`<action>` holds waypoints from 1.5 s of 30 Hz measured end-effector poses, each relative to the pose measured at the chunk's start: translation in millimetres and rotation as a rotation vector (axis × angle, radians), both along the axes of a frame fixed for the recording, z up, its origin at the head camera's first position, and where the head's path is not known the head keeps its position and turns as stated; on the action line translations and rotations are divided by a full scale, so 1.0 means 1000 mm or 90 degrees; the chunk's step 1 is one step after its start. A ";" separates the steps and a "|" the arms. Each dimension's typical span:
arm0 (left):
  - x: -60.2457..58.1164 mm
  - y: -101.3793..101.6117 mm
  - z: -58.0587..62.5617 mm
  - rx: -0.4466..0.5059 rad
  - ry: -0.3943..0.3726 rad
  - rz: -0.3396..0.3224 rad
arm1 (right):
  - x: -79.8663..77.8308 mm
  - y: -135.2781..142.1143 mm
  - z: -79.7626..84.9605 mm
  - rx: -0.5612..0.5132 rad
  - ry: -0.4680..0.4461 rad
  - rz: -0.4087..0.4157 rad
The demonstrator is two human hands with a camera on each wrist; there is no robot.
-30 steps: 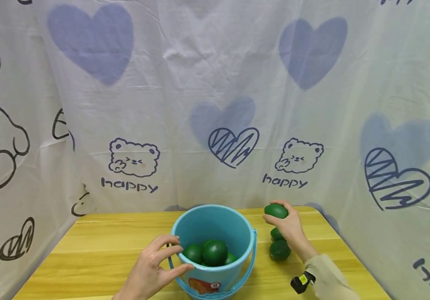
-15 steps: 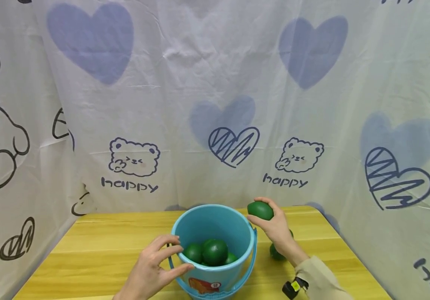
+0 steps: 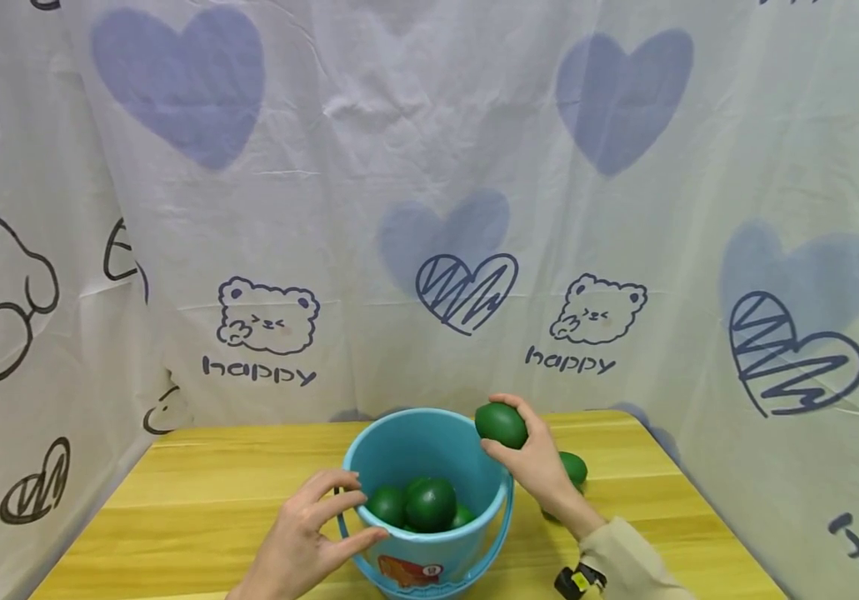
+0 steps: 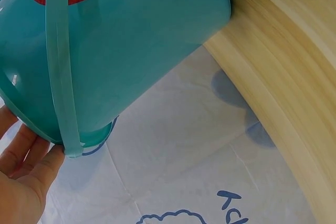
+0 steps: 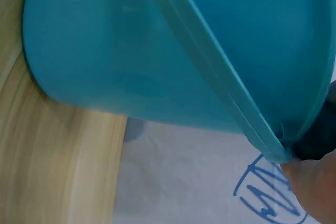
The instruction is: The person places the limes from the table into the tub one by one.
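Note:
My right hand (image 3: 539, 468) holds a dark green avocado (image 3: 500, 425) between thumb and fingers, over the right rim of a blue bucket (image 3: 466, 548). In the right wrist view the thumb (image 5: 315, 184) shows by the rim, with the avocado (image 5: 319, 136) as a dark shape beside it. Several avocados (image 3: 431, 504) lie inside the bucket. My left hand (image 3: 300, 527) grips the bucket's left rim; the left wrist view shows its fingers (image 4: 23, 148) at the rim by the handle joint (image 4: 73, 150).
Right of the bucket another avocado (image 3: 573, 468) lies on the wooden table (image 3: 249, 458), partly covered by my right forearm, with more green just below. The bucket's handle (image 3: 506, 525) hangs down in front. A patterned white curtain (image 3: 429, 167) surrounds the table's back and sides.
My right hand has carried the avocado leftward, from above the avocados on the table to the bucket's right rim. My left hand and the bucket have stayed in place.

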State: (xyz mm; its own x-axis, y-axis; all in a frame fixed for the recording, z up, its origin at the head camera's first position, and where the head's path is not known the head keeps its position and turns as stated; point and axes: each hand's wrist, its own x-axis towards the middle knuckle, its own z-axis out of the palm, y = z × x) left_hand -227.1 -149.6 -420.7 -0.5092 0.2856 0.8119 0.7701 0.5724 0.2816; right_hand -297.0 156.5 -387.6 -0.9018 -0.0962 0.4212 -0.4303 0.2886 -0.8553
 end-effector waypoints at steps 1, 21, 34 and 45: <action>0.000 0.000 0.000 0.001 0.001 -0.001 | 0.001 -0.002 0.000 0.013 0.010 0.001; -0.001 0.000 0.000 -0.008 -0.001 -0.003 | 0.011 -0.023 0.009 0.179 0.049 -0.016; -0.001 -0.001 -0.001 -0.009 -0.010 -0.007 | 0.009 -0.022 0.008 0.139 0.023 0.041; -0.001 0.000 -0.001 0.001 0.002 0.001 | 0.008 -0.012 0.005 0.044 -0.023 0.068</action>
State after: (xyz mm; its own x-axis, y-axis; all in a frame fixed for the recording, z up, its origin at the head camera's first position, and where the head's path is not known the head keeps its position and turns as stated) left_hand -227.9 -149.9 -421.8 -0.5072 0.2842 0.8136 0.7703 0.5729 0.2801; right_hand -289.3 144.8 -382.3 -0.8991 -0.2211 0.3777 -0.4314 0.3016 -0.8503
